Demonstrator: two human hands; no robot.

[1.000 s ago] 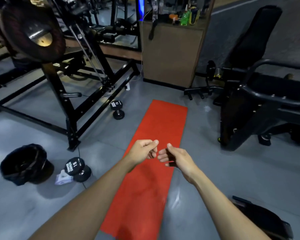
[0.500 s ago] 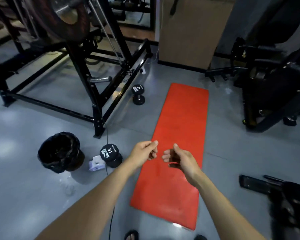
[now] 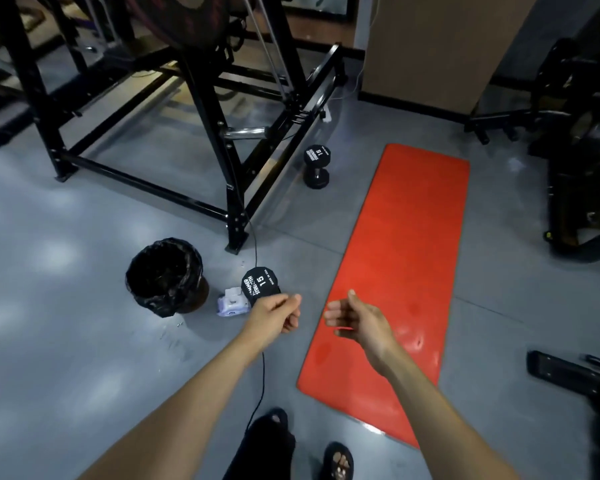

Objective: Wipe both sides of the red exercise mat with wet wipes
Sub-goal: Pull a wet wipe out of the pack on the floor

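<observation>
- Red exercise mat (image 3: 399,271) flat on the grey floor (image 3: 84,341), long axis running away from the person; near end cut across by the right forearm, near corner hidden behind it.
- Left hand (image 3: 274,315) held in the air above the floor, left of the mat: fingers (image 3: 291,320) curled in, thumb tip laid on the index, nothing visible between them. Whether something thin is pinched there cannot be told.
- Right hand (image 3: 357,320) over the mat's near half, not touching it: fingers loosely bent and apart, palm turned toward the left hand, holding nothing.
- Wet wipes pack (image 3: 232,303), white, on the floor just beside a black dumbbell (image 3: 258,285) marked 15; label too small to read. Dumbbell's near end hidden by the left hand.
- Bin (image 3: 167,277) with black liner stands left of the pack; inside too dark to make out.
- Second dumbbell (image 3: 316,166) stands on end near the mat's far left corner.
- Thin black cable (image 3: 262,375) runs along the floor, passing behind the left wrist.
- Black machine frame (image 3: 222,140) fills the upper left, top cut off by the picture edge. Brown cabinet (image 3: 430,46) beyond the mat. Dark equipment (image 3: 582,150) on the right, blurred.
- Sandalled feet (image 3: 336,460) at the bottom edge, partly cropped.
</observation>
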